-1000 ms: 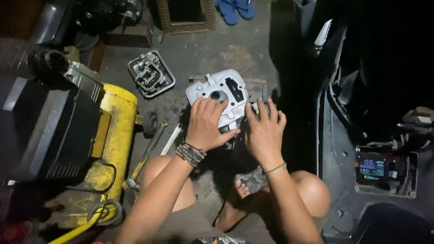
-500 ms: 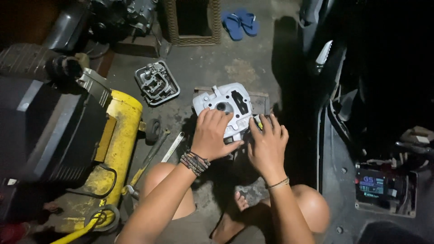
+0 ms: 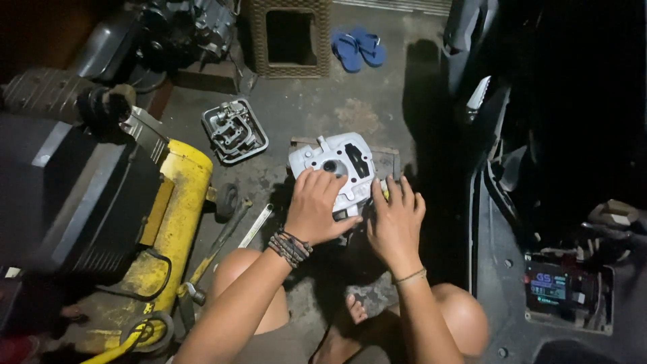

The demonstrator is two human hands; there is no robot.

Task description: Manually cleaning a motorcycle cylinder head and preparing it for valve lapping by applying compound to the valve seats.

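Grey metal cylinder head (image 3: 340,165) (seemingly finned) lies on floor.

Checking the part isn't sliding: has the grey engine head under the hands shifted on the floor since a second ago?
No visible shift. The grey engine head keeps its spacing from the metal tray to its left; both drift together in frame, so the camera moved.

Left hand (image 3: 317,209) palm down, fingers spread, beaded wrist, right hand (image 3: 396,219) beside it, fingers extended forward

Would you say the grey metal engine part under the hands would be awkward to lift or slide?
The grey metal engine part looks like a solid casting, so probably rigid and heavy for its size. Its blocky shape makes rolling unlikely. The left hand lies flat on top and the right hand at its edge; bare metal may be slippery.
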